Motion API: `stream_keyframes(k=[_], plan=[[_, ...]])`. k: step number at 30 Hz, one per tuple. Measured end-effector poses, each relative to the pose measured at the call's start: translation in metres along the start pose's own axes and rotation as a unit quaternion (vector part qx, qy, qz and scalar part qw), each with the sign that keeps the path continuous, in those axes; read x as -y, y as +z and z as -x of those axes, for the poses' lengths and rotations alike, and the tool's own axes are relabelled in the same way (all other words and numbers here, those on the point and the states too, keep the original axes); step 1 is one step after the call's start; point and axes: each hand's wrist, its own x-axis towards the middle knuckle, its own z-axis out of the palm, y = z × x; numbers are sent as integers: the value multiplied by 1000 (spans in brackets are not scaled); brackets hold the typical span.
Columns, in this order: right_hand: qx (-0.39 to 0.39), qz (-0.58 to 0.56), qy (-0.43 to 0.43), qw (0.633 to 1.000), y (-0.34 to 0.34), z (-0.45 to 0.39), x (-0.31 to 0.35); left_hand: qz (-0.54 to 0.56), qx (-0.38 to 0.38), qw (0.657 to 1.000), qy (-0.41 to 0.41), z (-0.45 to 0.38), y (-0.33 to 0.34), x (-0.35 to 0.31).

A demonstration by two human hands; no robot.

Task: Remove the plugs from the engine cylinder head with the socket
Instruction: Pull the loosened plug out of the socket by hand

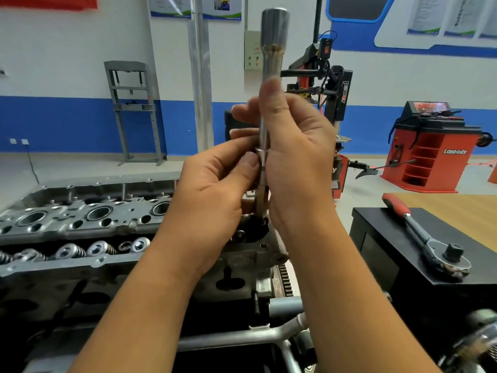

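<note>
A long steel socket (273, 49) stands upright in the air above the right end of the engine cylinder head (88, 219). My right hand (295, 157) grips its shaft, thumb pressed up along it. My left hand (215, 189) pinches the lower part of the shaft, where a short metal piece sticks out below. The wide end of the socket points up. The head lies at the lower left, with round plug wells (99, 212) along its top and valve springs (102, 249) in front. I cannot tell whether a plug sits inside the socket.
A ratchet wrench (422, 235) with a red handle lies on a black box (376, 238) at the right. Behind stand a tyre changer (333, 92), a red wheel balancer (430, 152) and a grey press frame (134, 111). Metal stand tubes (228, 337) run below the head.
</note>
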Motion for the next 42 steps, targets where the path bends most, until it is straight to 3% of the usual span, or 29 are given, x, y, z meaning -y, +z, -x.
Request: stream_keyframes(k=[3, 7, 12, 18, 23, 30, 35, 42], plan=[[32, 26, 21, 999, -3, -2, 2, -30, -17, 999, 13, -1, 4, -1], [19, -15, -2, 1000, 1, 5, 0, -46, -50, 997, 41, 0, 3, -1], [35, 21, -7, 999, 1, 0, 1, 19, -16, 1000, -2, -2, 1, -2], [46, -27, 3, 999, -3, 2, 8, -28, -42, 997, 59, 0, 3, 1], [43, -7, 16, 999, -4, -1, 9, 19, 9, 1000, 8, -2, 0, 1], [44, -53, 34, 997, -2, 3, 9, -49, -42, 996, 63, 0, 2, 1], [42, -9, 8, 999, 0, -2, 6, 3, -2, 999, 37, 0, 4, -4], [71, -32, 33, 996, 0, 5, 7, -38, -72, 994, 66, 1, 3, -1]])
